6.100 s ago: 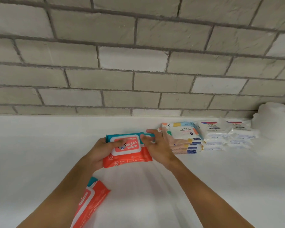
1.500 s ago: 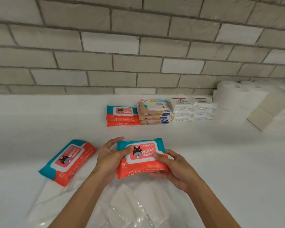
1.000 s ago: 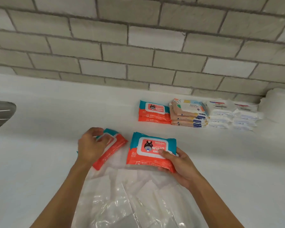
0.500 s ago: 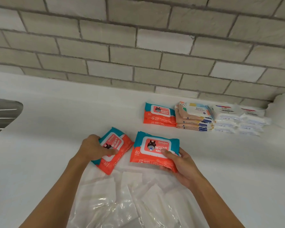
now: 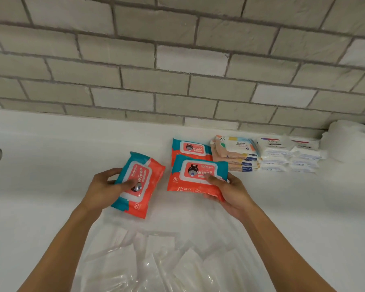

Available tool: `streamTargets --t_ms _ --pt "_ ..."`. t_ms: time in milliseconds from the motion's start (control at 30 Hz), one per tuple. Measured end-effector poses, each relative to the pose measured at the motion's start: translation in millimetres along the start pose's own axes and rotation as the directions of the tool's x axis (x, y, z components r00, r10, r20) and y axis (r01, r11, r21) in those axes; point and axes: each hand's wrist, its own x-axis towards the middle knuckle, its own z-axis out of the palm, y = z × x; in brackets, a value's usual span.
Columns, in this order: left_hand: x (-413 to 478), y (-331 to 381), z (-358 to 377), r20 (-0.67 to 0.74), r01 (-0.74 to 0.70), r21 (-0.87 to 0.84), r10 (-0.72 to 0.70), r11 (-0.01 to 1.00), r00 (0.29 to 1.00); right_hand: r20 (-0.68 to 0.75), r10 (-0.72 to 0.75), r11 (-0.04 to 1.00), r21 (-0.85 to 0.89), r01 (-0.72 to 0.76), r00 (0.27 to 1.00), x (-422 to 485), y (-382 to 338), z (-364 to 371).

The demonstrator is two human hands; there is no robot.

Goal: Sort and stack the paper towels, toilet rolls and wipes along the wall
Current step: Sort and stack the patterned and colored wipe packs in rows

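Wipes packs (image 5: 196, 175) — gripped, fingers (image 5: 212, 179) curled round each

Only the hands and the forearms of the person are shown. The left hand (image 5: 102, 189) and the right hand (image 5: 233, 192) are bare, and the left forearm (image 5: 57, 249) and the right forearm (image 5: 282, 249) are left uncovered from the wrist to the lower edge of the view. Both forearms are seen as slim and smooth, and they are made wider toward the camera by the wide lens. The fingers (image 5: 110, 172) are long and thin. The nails are too blurred to be judged. The rest of the body is kept out of sight.
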Motion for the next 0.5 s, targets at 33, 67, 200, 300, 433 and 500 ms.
streamTargets --t_ms 33,67,200,300,433,500 --pt "2.4 4.2 -0.3 -0.011 -0.015 -0.023 0.015 1.0 1.0 -0.009 -0.006 1.0 -0.008 0.006 1.0 5.2 -6.1 2.4" --pt "5.5 8.4 -0.7 -0.018 -0.029 -0.039 0.028 0.999 0.999 -0.016 -0.012 1.0 -0.016 0.011 1.0 10.5 -12.0 4.8" --pt "23.6 28.6 0.8 0.009 -0.057 -0.03 0.057 0.998 0.998 -0.003 -0.058 0.995 -0.076 0.058 0.998 37.8 -30.4 13.8" --pt "39.2 45.4 6.0 0.067 -0.094 -0.022 0.095 0.995 0.993 -0.072 -0.097 0.98 -0.18 0.083 0.993 65.4 -40.3 23.2" --pt "58.4 61.2 17.2 0.104 -0.117 -0.019 0.119 0.993 0.987 -0.157 -0.078 0.948 -0.319 0.025 0.984 106.3 -49.6 32.5" --pt "67.5 63.9 21.5 0.093 -0.105 -0.038 0.108 0.994 0.99 -0.165 -0.051 0.934 -0.358 -0.012 0.985 123.8 -53.7 34.1"
